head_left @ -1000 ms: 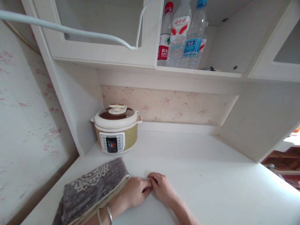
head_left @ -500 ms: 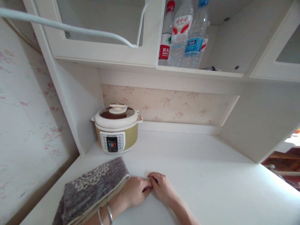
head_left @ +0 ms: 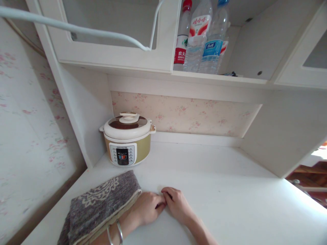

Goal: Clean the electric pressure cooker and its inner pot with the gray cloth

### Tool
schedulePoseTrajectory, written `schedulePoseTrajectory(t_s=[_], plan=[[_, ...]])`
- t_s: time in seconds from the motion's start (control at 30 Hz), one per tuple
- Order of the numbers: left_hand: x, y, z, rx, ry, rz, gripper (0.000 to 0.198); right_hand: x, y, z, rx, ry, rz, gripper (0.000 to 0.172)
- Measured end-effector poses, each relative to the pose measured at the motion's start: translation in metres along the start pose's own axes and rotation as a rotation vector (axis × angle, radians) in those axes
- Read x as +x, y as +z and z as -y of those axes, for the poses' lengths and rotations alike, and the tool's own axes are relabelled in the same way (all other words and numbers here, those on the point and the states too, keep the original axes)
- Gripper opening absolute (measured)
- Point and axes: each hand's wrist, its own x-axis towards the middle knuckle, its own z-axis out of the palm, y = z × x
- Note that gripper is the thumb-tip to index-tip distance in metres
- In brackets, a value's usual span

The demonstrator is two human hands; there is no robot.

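Note:
My left hand [head_left: 148, 208] and my right hand [head_left: 177, 203] rest on the white tabletop [head_left: 224, 204], their curled fingertips meeting. Both are closed, and nothing shows in either. Two silver bangles [head_left: 119, 232] circle my left wrist. Beside my left forearm lies a folded grey cloth [head_left: 102, 204] with a cream swirl pattern and pale edge, partly over the arm. Behind the cloth stands a green and white electric cooker [head_left: 127, 141], its lid on and control panel facing me.
Overhead, several clear plastic bottles [head_left: 198, 41] stand in an open cupboard compartment. A white frosted-panel cupboard door [head_left: 114, 56] is to their left. A pale curved cable or rod [head_left: 84, 31] crosses the upper left. White side panels bound the tabletop left and right.

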Motion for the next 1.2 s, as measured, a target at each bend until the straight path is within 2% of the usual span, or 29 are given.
schedulePoseTrajectory(t_s=[0.43, 0.53, 0.63, 0.7, 0.77, 0.97, 1.07, 1.2], plan=[[0.001, 0.001, -0.001, 0.021, -0.032, 0.024, 0.026, 0.001, 0.004, -0.003, 0.047, 0.033, -0.006, 0.028], [0.0, -0.001, -0.002, -0.005, -0.055, 0.042, 0.03, 0.009, 0.008, -0.009, 0.195, 0.129, 0.011, 0.023], [0.0, -0.004, -0.001, -0.105, -0.099, 0.065, 0.028, 0.022, 0.004, -0.013, 0.488, 0.312, 0.063, 0.022], [0.0, -0.005, 0.002, -0.207, -0.141, 0.073, 0.026, 0.035, -0.005, -0.012, 0.672, 0.405, 0.09, 0.025], [0.001, -0.005, 0.006, -0.34, -0.19, 0.067, 0.027, 0.052, -0.015, -0.007, 0.76, 0.448, 0.101, 0.027], [0.013, 0.001, 0.02, -0.859, -0.326, 0.018, 0.027, 0.124, -0.033, 0.025, 0.72, 0.428, 0.103, 0.028], [0.016, -0.004, 0.025, -1.095, -0.441, -0.01, 0.028, 0.16, -0.036, 0.047, 0.763, 0.413, 0.109, 0.031], [0.016, -0.014, 0.029, -1.351, -0.528, -0.121, 0.029, 0.196, -0.036, 0.072, 0.85, 0.443, 0.076, 0.033]])
